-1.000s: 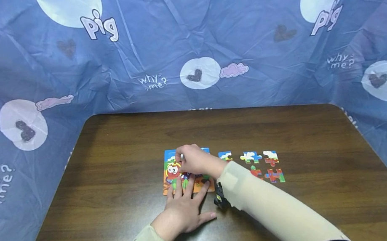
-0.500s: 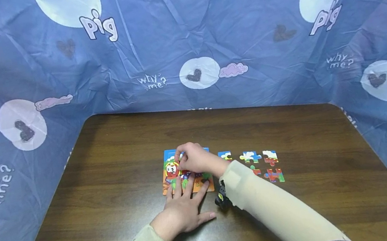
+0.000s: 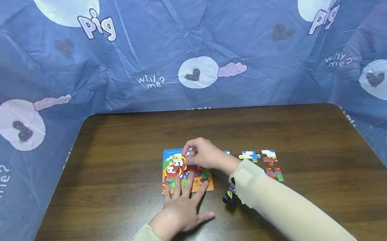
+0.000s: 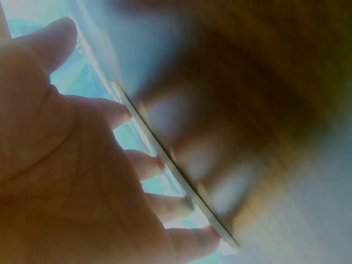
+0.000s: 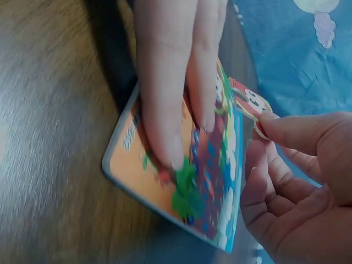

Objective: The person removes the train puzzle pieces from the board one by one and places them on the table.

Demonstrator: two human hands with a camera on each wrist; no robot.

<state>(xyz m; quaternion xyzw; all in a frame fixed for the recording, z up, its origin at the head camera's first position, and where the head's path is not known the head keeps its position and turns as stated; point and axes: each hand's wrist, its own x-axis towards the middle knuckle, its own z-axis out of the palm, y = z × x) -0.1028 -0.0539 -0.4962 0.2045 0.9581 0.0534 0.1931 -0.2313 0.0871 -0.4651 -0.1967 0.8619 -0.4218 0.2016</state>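
Observation:
A colourful cartoon puzzle board (image 3: 172,185) lies on the wooden table. My left hand (image 3: 180,214) is spread, with straight fingertips resting on the board's near edge. Above the board's upper part, my right hand (image 3: 204,152) pinches a puzzle piece (image 5: 252,102) between thumb and fingers. This piece carries a red face with big white eyes and looks tilted over the board in the right wrist view. A similar face shows on the board to its left. My right hand hides part of the board's upper right. Left fingers (image 4: 181,245) overlap the board's thin edge in the left wrist view.
Right of the board lie several loose puzzle pieces: a blue-and-white piece (image 3: 249,156), a white-and-red piece (image 3: 270,156) and a red piece (image 3: 274,174) partly behind my right sleeve (image 3: 284,203). A blue printed sheet (image 3: 194,31) hangs behind the table (image 3: 125,149).
My right hand has shifted to the right and slightly away, and the face piece in its fingers now shows beside the other face. My left hand stays in place.

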